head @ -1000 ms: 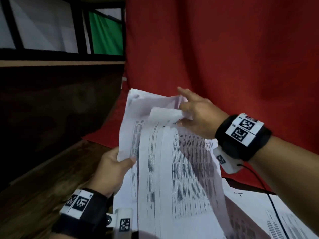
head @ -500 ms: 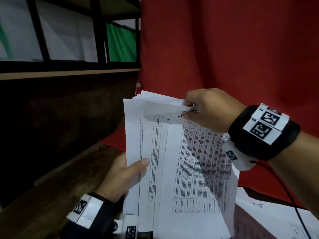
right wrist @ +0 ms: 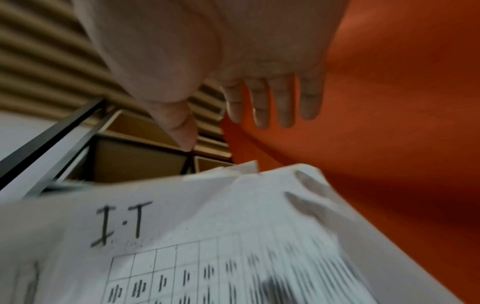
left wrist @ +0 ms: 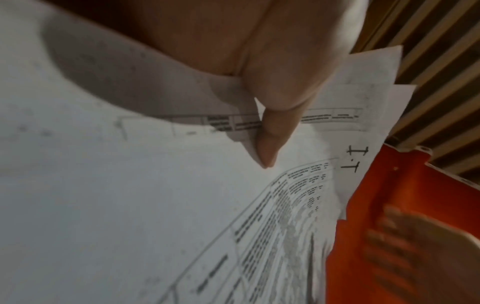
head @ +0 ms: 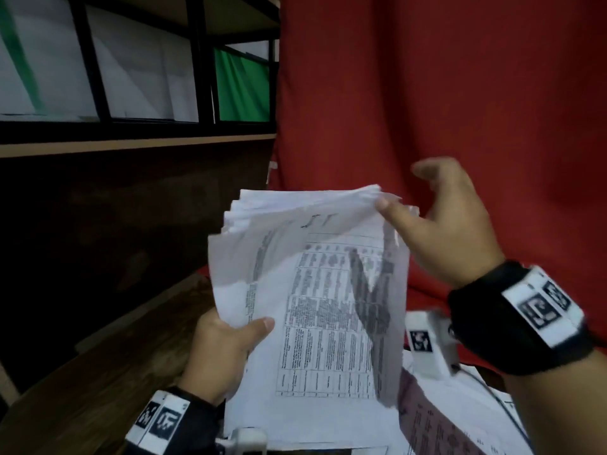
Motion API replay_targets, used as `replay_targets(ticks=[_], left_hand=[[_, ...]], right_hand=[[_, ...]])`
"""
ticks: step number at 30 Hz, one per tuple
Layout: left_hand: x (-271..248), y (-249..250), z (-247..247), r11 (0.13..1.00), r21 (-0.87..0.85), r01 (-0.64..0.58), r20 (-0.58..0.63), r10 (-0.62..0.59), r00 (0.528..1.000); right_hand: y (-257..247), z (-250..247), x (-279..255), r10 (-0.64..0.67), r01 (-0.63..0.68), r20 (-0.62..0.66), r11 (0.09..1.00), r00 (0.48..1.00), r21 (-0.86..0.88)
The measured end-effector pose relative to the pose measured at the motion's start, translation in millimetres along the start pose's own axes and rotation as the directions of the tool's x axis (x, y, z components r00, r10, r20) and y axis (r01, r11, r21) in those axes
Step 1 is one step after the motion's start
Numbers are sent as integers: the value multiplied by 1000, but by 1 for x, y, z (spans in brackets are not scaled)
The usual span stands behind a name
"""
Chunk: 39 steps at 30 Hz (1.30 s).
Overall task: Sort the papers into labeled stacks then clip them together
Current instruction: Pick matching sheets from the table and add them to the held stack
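The left hand [head: 223, 353] grips the lower left edge of the stack of papers [head: 315, 323], thumb on top and the other fingers hidden behind the sheets. Beyond the thumb, the top sheet bears a handwritten "I.T" [right wrist: 122, 223] over a blurred, unreadable table. Past the stack's far corner the right hand [head: 450, 231] is spread wide, thumb [head: 391, 211] at the sheets' upper right edge, though contact is unclear, before the red curtain [head: 460, 93].

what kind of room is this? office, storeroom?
Probably an office or records storeroom, though I can't be sure. A dark-framed shelf unit stands at left, printed table sheets marked "I.T" are in the left hand, and more papers lie below. The red curtain suggests an improvised setup.
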<state>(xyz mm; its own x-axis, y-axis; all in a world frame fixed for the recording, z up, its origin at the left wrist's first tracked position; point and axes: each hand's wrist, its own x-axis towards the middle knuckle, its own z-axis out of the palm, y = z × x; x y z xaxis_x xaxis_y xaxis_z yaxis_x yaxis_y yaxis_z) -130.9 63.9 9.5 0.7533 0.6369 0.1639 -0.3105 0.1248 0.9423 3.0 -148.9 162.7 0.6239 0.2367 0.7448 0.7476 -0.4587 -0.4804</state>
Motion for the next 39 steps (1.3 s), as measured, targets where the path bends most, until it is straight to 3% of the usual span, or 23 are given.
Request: replay_targets(ticks=[1,3,6,9,12,15,18,22,32,36,39], left_hand=[[2,-1,-5,1000,-15,-1,-19,1,1000],[4,-4,-15,1000,-29,-11,-40,10,999],[2,-9,-23,1000,28,-3,-26,4,1000],[-6,-11,-23,996,86,18,-42,-14,999],[-12,-11,-12,998,45,-41,-148,48,988],[-13,-7,-1,985,-9,-174,-321,162,933],[-17,-6,3,963,100,-250,-305,269,914],[-23,-7,-8,947,213,-242,-262,294,919],[-25,33,-10,833,355,-425,-186,508,841],[-24,35,-2,880,197,-433,-188,467,864],[-26,24,-5,925,178,-337,-148,363,920]], right_hand=[[12,6,-9,127,-127,8,986,992,104],[36,27,-32,349,-387,169,854,922,348],[53,59,-68,394,-571,423,665,816,481],[46,77,-94,372,-527,374,619,850,582],[28,80,-103,349,-380,171,721,922,579],[5,77,-106,258,-238,47,784,965,573],[-6,79,-109,238,-239,82,766,968,597],[0,78,-120,251,-287,153,685,956,669],[-12,75,-110,171,-116,13,615,985,780],[-13,80,-107,229,-174,25,659,973,732],[0,90,-110,308,-295,117,634,944,715]])
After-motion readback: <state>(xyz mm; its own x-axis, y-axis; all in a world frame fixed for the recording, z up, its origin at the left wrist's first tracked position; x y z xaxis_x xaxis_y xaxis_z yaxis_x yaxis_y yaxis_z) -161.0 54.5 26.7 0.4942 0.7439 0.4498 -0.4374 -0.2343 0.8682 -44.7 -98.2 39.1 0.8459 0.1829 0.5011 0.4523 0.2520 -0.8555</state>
